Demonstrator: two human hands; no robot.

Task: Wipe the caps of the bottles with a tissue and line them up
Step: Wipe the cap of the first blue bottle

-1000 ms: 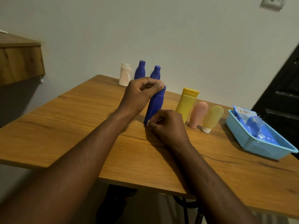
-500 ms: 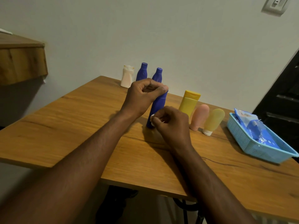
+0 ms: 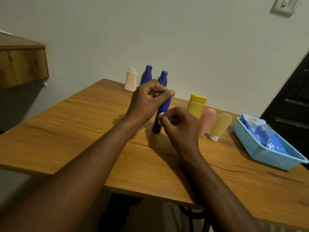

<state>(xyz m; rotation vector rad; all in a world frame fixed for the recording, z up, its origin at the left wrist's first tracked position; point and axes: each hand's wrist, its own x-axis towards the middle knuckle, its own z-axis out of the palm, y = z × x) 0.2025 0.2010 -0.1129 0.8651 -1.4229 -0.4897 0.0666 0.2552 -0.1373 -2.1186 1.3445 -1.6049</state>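
Observation:
A dark blue bottle leans on the wooden table, its lower end on the tabletop. My left hand grips its upper end, hiding the top. My right hand pinches a small white tissue wad against the bottle's lower side. Behind stand a white bottle and two more blue bottles in a row by the wall. To the right stand a yellow tube, a pink tube and a pale yellow tube.
A light blue plastic basket with a blue wipes packet sits at the table's right edge. A wooden shelf juts from the left wall. A dark door frame stands at the far right.
My right hand with the tissue has risen from the table beside the bottle's base to partway up its side. My left hand keeps hold of the bottle's top.

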